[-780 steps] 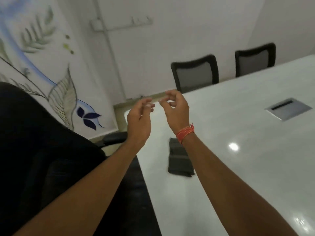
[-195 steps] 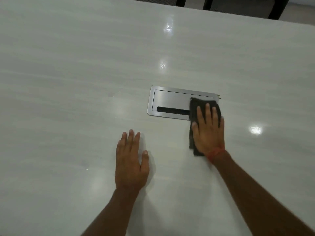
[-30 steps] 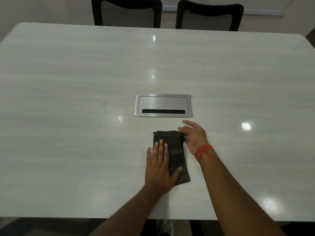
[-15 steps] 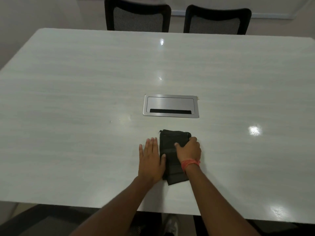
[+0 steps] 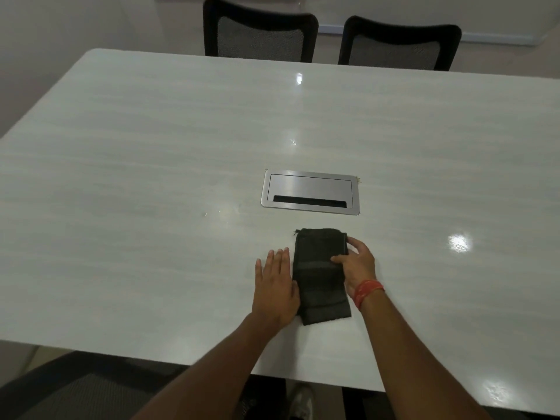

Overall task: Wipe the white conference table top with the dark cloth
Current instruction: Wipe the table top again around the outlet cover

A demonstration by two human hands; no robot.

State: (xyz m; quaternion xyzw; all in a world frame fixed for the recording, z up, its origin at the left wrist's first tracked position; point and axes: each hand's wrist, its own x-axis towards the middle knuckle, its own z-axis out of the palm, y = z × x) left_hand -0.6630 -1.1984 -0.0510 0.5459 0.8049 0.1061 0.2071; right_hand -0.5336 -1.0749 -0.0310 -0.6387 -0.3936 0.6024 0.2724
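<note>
The folded dark cloth (image 5: pixel 318 277) lies on the white conference table top (image 5: pixel 151 177), just in front of the metal cable hatch. My left hand (image 5: pixel 274 286) rests flat on the table against the cloth's left edge, fingers straight, thumb touching the fabric. My right hand (image 5: pixel 357 262), with a red thread band at the wrist, sits at the cloth's right edge. Its thumb lies on top of the fabric and its fingers curl round the far right corner, pinching the edge.
A brushed metal cable hatch (image 5: pixel 310 192) is set flush in the table's middle. Two black mesh chairs (image 5: pixel 260 31) (image 5: pixel 400 43) stand at the far side. Another chair (image 5: pixel 75 389) is below the near edge at the left, and a shoe (image 5: pixel 303 398) shows under the table.
My right hand has slid from the top of the cloth to its right edge. My left hand stays flat beside the cloth. The cloth has hardly shifted.
</note>
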